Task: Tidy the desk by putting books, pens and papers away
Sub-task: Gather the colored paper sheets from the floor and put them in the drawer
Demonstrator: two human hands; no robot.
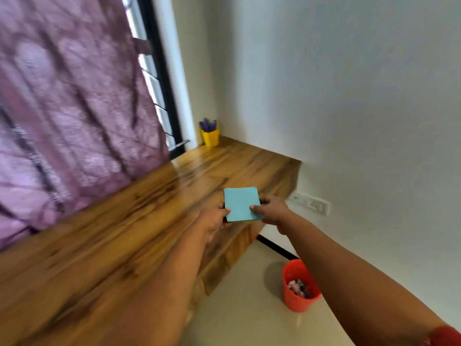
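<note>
Fingers (255,208) of both my hands pinch 1 flat light-blue rectangular book (240,204) by its near corners, thumbs on top, the rest curled under where I cannot see them. From my feed, the biggest thing is the purple patterned curtain (69,116) hanging at left, its lower edge meeting the long wooden desk top (124,233) that runs from the near left to the far corner. A plain white wall (349,96) fills the right side, with a white socket plate (311,203) low on it. Beige floor (244,295) shows below the desk's front edge. On that floor, near the wall, stands 1 red plastic bin (299,287) holding crumpled scraps. At the desk's far corner sits a small yellow pot of purple flowers (210,133), well apart from the book. My left hand (213,219) grips the book's near-left corner and my right hand (272,211) its near-right corner; the book is over the desk's front edge, towards its right end. Whether it touches the wood I cannot tell.
</note>
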